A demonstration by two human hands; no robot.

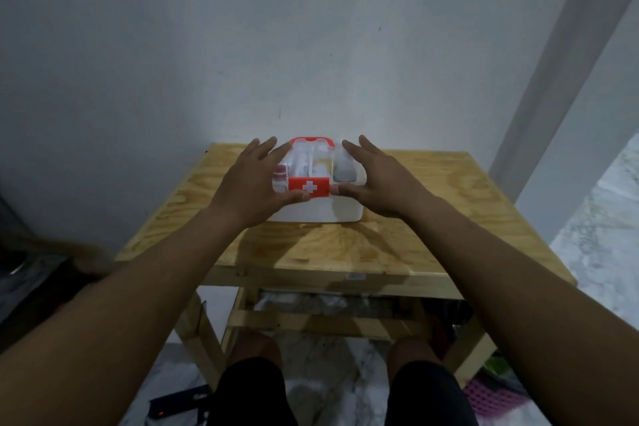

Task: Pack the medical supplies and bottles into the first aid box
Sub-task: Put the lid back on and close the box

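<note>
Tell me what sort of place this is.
Probably a room in a home, not a clinic: a plain plywood table against a bare painted wall, a marble-patterned floor, and a pink plastic basket on it.

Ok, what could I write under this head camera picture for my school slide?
Both hands, left hand and right hand, rest on the first aid box on a wooden table.

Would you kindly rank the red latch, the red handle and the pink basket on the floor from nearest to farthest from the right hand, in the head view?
1. Red latch: at the box front, touching the right hand's thumb.
2. Red handle: at the box's far edge, beyond the fingertips.
3. Pink basket: on the floor, lower right.
</note>
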